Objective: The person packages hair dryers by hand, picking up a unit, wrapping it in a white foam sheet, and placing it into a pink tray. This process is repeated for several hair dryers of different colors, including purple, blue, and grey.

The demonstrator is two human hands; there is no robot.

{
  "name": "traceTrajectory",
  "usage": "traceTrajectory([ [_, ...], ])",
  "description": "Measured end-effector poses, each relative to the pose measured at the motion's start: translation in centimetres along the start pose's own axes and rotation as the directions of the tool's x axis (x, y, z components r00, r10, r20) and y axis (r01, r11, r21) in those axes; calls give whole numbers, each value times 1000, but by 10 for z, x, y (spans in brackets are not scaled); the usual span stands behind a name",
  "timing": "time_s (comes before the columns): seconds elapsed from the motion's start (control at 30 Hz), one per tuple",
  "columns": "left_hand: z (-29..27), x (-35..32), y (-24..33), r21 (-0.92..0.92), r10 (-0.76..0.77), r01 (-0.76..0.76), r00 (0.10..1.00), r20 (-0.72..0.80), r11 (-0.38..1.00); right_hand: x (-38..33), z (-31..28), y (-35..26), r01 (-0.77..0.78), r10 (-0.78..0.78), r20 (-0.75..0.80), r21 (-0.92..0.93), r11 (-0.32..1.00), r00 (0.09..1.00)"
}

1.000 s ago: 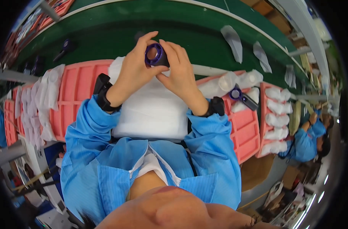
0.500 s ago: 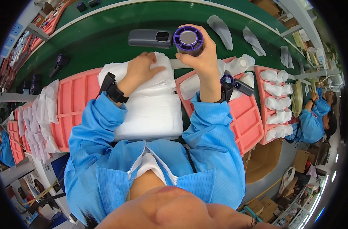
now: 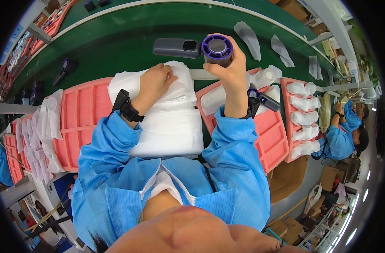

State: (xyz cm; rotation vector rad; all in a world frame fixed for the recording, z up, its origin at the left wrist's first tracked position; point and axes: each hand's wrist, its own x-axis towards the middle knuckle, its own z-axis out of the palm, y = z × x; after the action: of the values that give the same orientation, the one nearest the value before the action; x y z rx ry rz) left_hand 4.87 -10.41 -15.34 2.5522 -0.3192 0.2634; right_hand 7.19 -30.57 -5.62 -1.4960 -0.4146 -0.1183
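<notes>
My right hand (image 3: 231, 69) is closed around a handheld fan (image 3: 218, 47) with a purple ring head and a dark grey handle. It holds the fan over the green bench, head turned up and handle pointing left. A tall stack of thin white packing sleeves (image 3: 169, 130) lies in front of my chest. On its far end rests my left hand (image 3: 153, 84), fingers bent and drawn together on the top sleeve. How firmly they grip it is hard to see. Beyond my right wrist, a second fan (image 3: 268, 102) lies on white wrapping in a pink tray (image 3: 266, 139).
Another pink compartment tray (image 3: 85, 107) lies left of the stack, with white-wrapped items (image 3: 51, 122) beside it. A further tray at right holds several wrapped items (image 3: 304, 118). Loose white sleeves (image 3: 247, 40) and a dark fan (image 3: 65, 71) lie on the bench (image 3: 125, 38). Co-workers (image 3: 348, 130) sit far right.
My right hand has moved the fan slightly to the right and nearer to me. My left fingers, spread before, have drawn together on the top of the stack.
</notes>
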Motion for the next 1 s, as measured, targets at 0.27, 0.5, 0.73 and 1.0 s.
traceTrajectory([
  [0.27, -35, -1, -18, -728, -88, 72, 996, 17, 682, -8, -21, -27, 67, -61, 43, -151, 986, 997],
  [0.5, -76, -15, 6, -843, -184, 142, 982, 52, 519, -8, -5, -17, 130, -87, 216, -193, 972, 972],
  [0.73, -85, -24, 20, -979, -257, -34, 962, -86, 202, -18, 62, 8, 345, -240, 344, -287, 894, 908],
  [1.0, -77, -31, 25, -818, -10, -246, 956, -295, 520, -24, 69, 22, 449, -312, 333, -515, 731, 890],
])
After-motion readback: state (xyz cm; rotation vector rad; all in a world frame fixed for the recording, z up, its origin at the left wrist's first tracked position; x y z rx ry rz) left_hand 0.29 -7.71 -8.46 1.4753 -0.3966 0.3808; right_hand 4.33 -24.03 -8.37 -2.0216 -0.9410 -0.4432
